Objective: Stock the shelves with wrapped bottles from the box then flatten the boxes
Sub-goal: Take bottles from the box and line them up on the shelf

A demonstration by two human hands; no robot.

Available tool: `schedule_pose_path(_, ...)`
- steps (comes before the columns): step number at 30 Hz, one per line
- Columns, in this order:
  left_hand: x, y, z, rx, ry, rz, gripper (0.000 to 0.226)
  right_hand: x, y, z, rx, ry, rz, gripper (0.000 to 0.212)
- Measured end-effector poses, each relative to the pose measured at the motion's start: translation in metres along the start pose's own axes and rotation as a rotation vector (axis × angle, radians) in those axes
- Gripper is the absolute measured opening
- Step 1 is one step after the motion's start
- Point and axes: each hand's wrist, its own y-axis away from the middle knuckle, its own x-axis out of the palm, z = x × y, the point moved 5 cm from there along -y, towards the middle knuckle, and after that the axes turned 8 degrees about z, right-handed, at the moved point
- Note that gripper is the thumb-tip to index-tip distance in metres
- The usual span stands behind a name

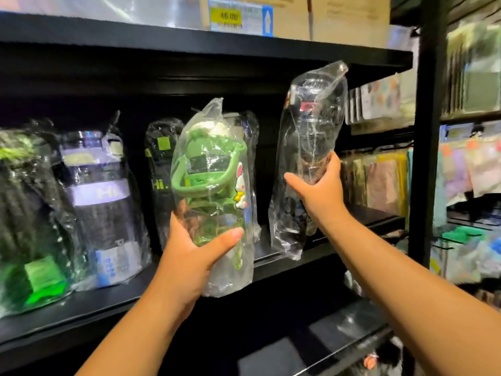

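You are holding two wrapped bottles up in front of the shelf (352, 218). Your right hand (317, 185) is gripping the dark bottle (311, 126) low down, with its fingers (333, 161) curled round it. The bottle is standing almost straight up, tipping a little to the right. The bare bit of shelf is lying just behind and below it, so this hand is nearer. Your left hand (189, 256) is curling round the bottom of the green bottle (214, 172). That one is standing up too, in crinkly clear plastic, with a bunny on its side.
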Motion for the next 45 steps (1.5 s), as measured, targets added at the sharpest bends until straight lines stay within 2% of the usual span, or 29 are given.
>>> schedule_pose_path(5,0.012,-0.005,0.003,-0.024,-0.068,-0.058,0.108,0.017,-0.013,-0.025,0.016,0.004,0.079,0.103)
schedule_pose_path(13,0.024,-0.002,0.005,-0.033,-0.116,-0.168,0.101,0.035,-0.022,-0.045,0.042,-0.032,0.197,0.098)
schedule_pose_path(19,0.031,-0.004,0.005,-0.044,-0.15,-0.201,0.105,0.044,-0.021,-0.047,0.017,0.033,0.273,0.087)
schedule_pose_path(27,0.046,-0.007,0.003,-0.022,-0.165,-0.233,0.107,0.044,-0.019,-0.056,0.08,-0.054,0.369,0.111)
schedule_pose_path(29,0.05,-0.006,0.002,-0.019,-0.159,-0.225,0.104,0.041,-0.015,-0.056,0.118,-0.053,0.348,0.114)
schedule_pose_path(31,0.055,-0.006,0.001,-0.017,-0.157,-0.222,0.103,0.029,-0.008,-0.05,0.089,-0.038,0.233,0.103)
schedule_pose_path(32,0.059,-0.007,0.0,-0.016,-0.155,-0.217,0.102,0.021,-0.001,-0.045,0.053,-0.058,0.187,0.097)
schedule_pose_path(34,0.068,-0.008,-0.001,-0.005,-0.158,-0.198,0.1,0.011,0.016,-0.033,-0.002,-0.185,0.208,0.086)
schedule_pose_path(40,0.111,-0.022,-0.004,0.033,-0.214,-0.083,0.09,-0.002,0.038,-0.001,-0.019,-0.552,0.637,0.051)
schedule_pose_path(42,0.126,-0.028,-0.003,0.041,-0.243,-0.037,0.089,-0.012,0.034,0.002,0.013,-0.634,0.677,0.052)
schedule_pose_path(45,0.147,-0.037,-0.004,0.044,-0.271,0.033,0.084,-0.029,0.024,0.001,0.042,-0.68,0.649,0.073)
